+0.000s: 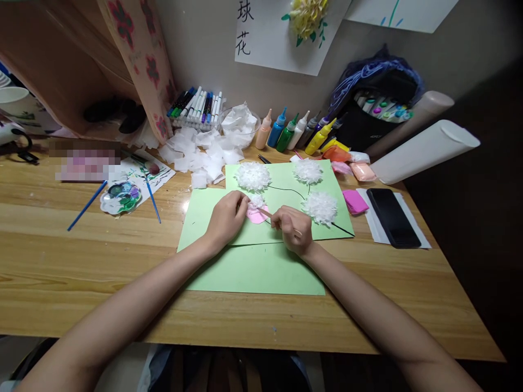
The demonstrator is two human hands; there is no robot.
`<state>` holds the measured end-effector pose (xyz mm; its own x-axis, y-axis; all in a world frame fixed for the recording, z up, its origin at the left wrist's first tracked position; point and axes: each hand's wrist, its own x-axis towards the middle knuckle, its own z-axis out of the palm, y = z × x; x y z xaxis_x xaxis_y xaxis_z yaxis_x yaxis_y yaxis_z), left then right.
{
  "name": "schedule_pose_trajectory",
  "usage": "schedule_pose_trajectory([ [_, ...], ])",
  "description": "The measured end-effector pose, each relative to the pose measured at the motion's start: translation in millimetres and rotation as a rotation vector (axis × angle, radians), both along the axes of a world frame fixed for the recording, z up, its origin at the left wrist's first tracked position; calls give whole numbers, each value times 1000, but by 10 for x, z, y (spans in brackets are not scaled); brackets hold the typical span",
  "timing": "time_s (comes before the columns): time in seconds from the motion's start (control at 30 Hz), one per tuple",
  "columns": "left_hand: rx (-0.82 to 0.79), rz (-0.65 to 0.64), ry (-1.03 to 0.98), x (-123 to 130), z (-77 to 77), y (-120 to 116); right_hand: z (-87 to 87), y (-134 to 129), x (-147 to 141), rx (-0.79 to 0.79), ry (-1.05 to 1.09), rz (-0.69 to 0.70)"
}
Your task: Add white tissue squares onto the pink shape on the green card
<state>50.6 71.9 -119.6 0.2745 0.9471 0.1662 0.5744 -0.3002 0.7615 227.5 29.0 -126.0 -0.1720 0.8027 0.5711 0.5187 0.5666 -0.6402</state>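
On a pink round patch (257, 216) sits a small tuft of white tissue paper (256, 201), lying on the upper green sheet (281, 231). My left hand (226, 216) is closed, thumb and finger pinched at the left edge of this tuft. My right hand (293, 227) grips a thin wooden stick (266, 213), its tip pointing left onto the pink patch beside the tuft. Fluffy white paper flowers (253, 177) stand on the same sheet around my hands, with thin black lines drawn between them. A second green sheet (261, 272) lies underneath.
Loose tissue squares (196, 149) and a clear bowl (245, 130) lie at the back. Paint bottles (288, 133) line the wall. A paint palette (120, 197) and brushes are left; pink paper (354, 202), a phone (393, 218) and a white roll (425, 152) are right.
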Motion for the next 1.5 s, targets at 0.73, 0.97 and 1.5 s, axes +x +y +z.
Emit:
schedule_pose_trajectory([
  [0.73, -10, 45, 151, 19, -2, 13, 180, 202, -109, -103, -38, -91],
  [0.97, -28, 41, 173, 17, 13, 9, 624, 605, -337, -463, -135, -184],
  [1.5, -38, 38, 197, 10, 4, 10, 604, 543, -13, -538, 229, -63],
])
